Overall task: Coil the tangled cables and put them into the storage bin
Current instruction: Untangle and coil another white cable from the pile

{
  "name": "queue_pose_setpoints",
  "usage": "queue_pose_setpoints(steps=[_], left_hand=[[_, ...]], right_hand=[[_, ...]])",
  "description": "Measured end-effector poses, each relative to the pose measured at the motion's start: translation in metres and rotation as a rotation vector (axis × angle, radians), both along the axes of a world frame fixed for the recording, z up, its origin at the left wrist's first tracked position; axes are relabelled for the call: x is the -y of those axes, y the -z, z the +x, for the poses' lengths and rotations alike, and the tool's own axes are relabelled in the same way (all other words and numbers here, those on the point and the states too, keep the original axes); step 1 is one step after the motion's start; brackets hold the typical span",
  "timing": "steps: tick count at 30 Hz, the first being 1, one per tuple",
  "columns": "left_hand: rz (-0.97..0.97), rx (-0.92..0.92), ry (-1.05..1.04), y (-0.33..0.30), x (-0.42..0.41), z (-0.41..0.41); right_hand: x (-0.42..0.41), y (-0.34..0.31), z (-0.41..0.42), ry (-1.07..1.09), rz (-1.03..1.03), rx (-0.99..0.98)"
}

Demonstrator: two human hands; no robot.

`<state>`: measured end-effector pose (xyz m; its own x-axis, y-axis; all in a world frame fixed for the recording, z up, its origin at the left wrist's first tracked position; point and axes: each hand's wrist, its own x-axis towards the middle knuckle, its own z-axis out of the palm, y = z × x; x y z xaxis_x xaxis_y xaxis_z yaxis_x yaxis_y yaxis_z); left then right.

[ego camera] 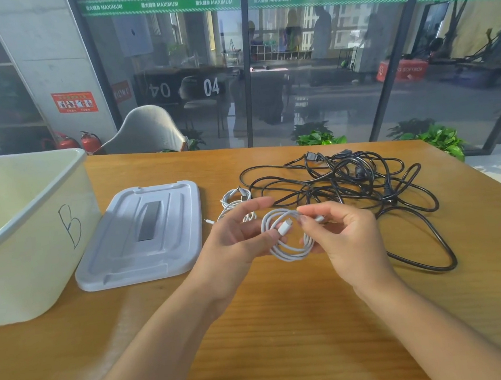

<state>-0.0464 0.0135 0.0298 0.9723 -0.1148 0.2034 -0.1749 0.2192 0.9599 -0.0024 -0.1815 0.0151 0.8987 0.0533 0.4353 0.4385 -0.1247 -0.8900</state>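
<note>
Pinching coiled white cable point(289, 240) between both hands point(294, 234).

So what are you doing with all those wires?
A person is coiling a white cable held between both hands, the left hand and the right hand, above the wooden table. A second white cable and a tangled pile of black cables lie on the table. The storage bin stands open, its lid beside it.
</note>
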Motion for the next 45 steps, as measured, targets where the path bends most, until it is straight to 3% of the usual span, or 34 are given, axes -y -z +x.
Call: queue_pose_setpoints(steps=[15, 27, 39, 45], left_hand=[[0.480, 0.197, -0.409, 0.013, -0.004, 0.007], [0.344, 0.289, -0.475, 0.014, -0.003, 0.009], [0.086, 0.048, -0.324, 0.013, -0.007, 0.011], [0.116, 0.002, -0.311, 0.016, -0.007, 0.011]], right_hand=[[-0.006, -0.001, -0.009, -0.159, -0.048, 0.002], [-0.009, -0.006, -0.009, -0.155, 0.045, -0.012], [-0.002, -0.007, -0.002, -0.283, 0.245, -0.305], [-0.001, 0.000, 0.001, -0.239, 0.239, -0.315]])
